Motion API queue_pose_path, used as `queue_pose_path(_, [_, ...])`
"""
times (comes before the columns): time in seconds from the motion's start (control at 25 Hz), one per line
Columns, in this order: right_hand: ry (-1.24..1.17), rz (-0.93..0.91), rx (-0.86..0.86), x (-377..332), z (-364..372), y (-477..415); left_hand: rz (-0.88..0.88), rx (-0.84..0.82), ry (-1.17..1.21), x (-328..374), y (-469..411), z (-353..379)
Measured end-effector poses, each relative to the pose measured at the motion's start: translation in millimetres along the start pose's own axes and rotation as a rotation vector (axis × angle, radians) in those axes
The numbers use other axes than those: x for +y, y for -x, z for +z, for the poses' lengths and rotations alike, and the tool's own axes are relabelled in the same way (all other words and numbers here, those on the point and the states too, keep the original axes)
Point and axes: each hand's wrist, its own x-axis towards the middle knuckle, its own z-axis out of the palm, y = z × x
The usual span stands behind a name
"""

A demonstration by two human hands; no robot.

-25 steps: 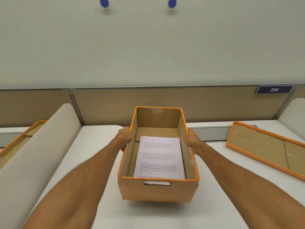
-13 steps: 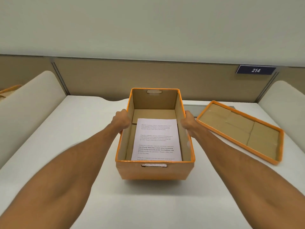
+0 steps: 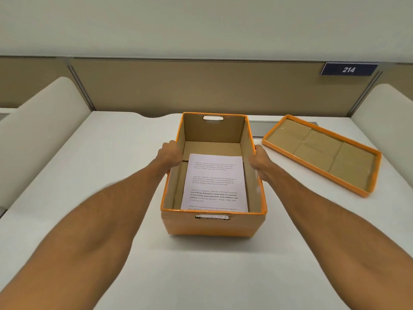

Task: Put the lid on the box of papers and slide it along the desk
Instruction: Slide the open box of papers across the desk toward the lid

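Observation:
An orange cardboard box [image 3: 212, 225] stands open on the white desk [image 3: 111, 175], with a printed sheet of paper [image 3: 215, 182] lying flat inside. My left hand [image 3: 168, 156] grips the box's left wall at the rim. My right hand [image 3: 257, 162] grips the right wall at the rim. The orange lid [image 3: 321, 153] lies upside down on the desk to the right of the box, apart from it.
A tan partition [image 3: 201, 86] runs along the back of the desk, with a blue sign reading 214 [image 3: 348, 69]. Curved cream dividers stand at the left [image 3: 44, 121] and right [image 3: 388, 115]. A grey cable slot [image 3: 257, 129] sits behind the box.
The box has come down and toward the middle of the desk, held by both hands. My view has swung right, so the lid now lies closer to the box.

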Motion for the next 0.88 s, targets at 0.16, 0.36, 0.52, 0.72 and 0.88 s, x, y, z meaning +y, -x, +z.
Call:
queue_pose_path(0.16, [-0.018, -0.013, 0.014, 7.8, 0.1, 3.0, 0.002, 0.013, -0.022, -3.2, 7.5, 10.3])
queue_pose_path(0.36, [0.06, -0.014, 0.007, 4.8, 0.8, 2.8, 0.017, -0.016, 0.005, -10.4, 6.8, 11.7])
queue_pose_path(0.52, [0.231, -0.029, 0.045, -3.0, -5.7, 6.7, 0.061, 0.031, -0.012, -7.5, 4.3, 1.4])
queue_pose_path(0.72, [0.742, -0.212, 0.3, 4.3, -27.4, 8.6, 0.325, 0.231, -0.098, 18.2, -3.6, -4.9])
queue_pose_path(0.88, [0.902, -0.226, 0.411, 16.6, -58.1, 13.0, 0.486, 0.26, -0.142, 58.6, -8.9, 3.1])
